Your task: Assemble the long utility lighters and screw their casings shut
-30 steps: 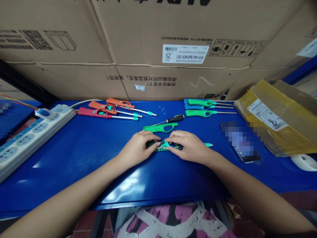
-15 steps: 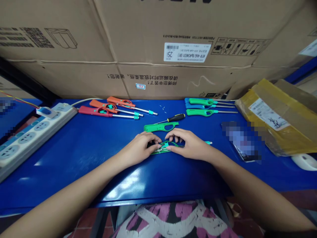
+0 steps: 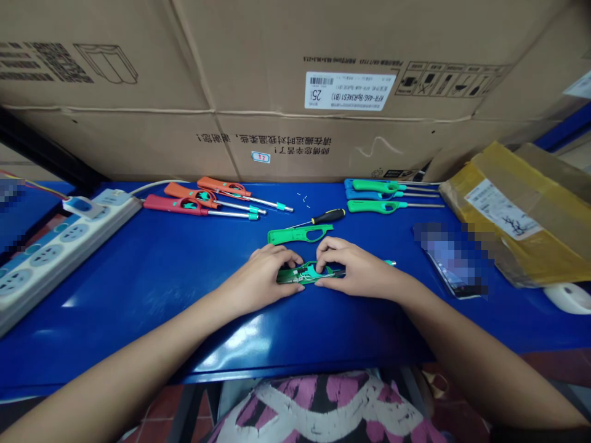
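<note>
Blue glossy tabletop (image 3: 138,271); one person is seated at it, with both bare forearms reaching in from the near edge. One opened green plastic long-nosed lighter (image 3: 302,275) lies flat at the centre of the table, between the two hands. Its shell is off, and white wires and a teal trigger piece show.

Left hand (image 3: 261,277): fingers curled, thumb and fingertips pressed on the left end of the opened lighter, closed on it. Right hand (image 3: 360,267): fingers bent down over the right part of the same lighter, gripping it. The thin nozzle tip pokes out past this hand on the right.

Just behind the hands and apart from them lies one loose green plastic shell half (image 3: 299,234). Just beyond that lies one black-handled screwdriver (image 3: 327,216), at a slant.

Back left: three red and orange long-nosed lighters (image 3: 198,198), side by side, nozzles to the right, teal tips. Back right: three more lighters, two green and one blue (image 3: 373,195), close together in a row with the blue one in the middle.

Far left: one white power strip (image 3: 55,246), running diagonally. Far right: one parcel wrapped in yellow-brown tape (image 3: 521,227), with a white label. Large cardboard boxes (image 3: 323,61) wall off the back of the table.
</note>
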Demonstrator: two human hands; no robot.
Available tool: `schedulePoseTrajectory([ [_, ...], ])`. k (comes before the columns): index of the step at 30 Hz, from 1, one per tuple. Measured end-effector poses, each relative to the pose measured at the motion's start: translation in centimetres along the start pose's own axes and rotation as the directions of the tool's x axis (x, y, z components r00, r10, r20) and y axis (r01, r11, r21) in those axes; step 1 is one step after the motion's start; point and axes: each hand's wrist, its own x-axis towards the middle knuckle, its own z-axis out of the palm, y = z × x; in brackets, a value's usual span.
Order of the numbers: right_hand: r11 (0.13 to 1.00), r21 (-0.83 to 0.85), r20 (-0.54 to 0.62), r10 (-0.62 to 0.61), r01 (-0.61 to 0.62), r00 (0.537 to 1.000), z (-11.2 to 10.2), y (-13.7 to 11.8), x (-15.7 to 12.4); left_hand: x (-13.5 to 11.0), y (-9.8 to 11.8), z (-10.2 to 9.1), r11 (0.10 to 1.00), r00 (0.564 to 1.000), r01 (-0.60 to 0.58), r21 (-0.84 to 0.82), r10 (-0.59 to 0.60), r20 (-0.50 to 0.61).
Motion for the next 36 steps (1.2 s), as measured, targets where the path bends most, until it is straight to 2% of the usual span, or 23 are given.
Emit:
schedulePoseTrajectory([
  [10, 0.998, -0.058, -0.009, -0.035, 0.035, 0.999, -0.1, 0.0, -0.2, -0.1, -0.1, 0.6, 0.997, 0.996, -0.076, 0.02, 0.077, -0.038],
  [18, 0.997, -0.062, 0.003, -0.051, 0.051, 0.999, -0.6, -0.4, -0.4, 0.3, 0.0, 0.8, 0.997, 0.994, -0.068, -0.03, 0.065, -0.087],
  [23, 1.0, -0.023, -0.047, 0.014, -0.015, 0.999, -1.1, -0.3, -0.6, 0.5, -0.1, 0.8, 0.992, 0.992, -0.081, -0.098, 0.07, -0.105],
  [32, 0.993, 0.037, 0.015, 0.115, -0.116, 0.993, -0.3, 0.4, -0.3, 0.4, 0.0, 0.8, 0.991, 0.993, -0.087, -0.103, 0.077, -0.094],
  [36, 0.994, 0.022, 0.02, 0.109, -0.109, 0.994, -0.2, 0.4, -0.2, 0.4, 0.2, 0.6, 0.989, 0.992, -0.097, -0.113, 0.086, -0.095],
])
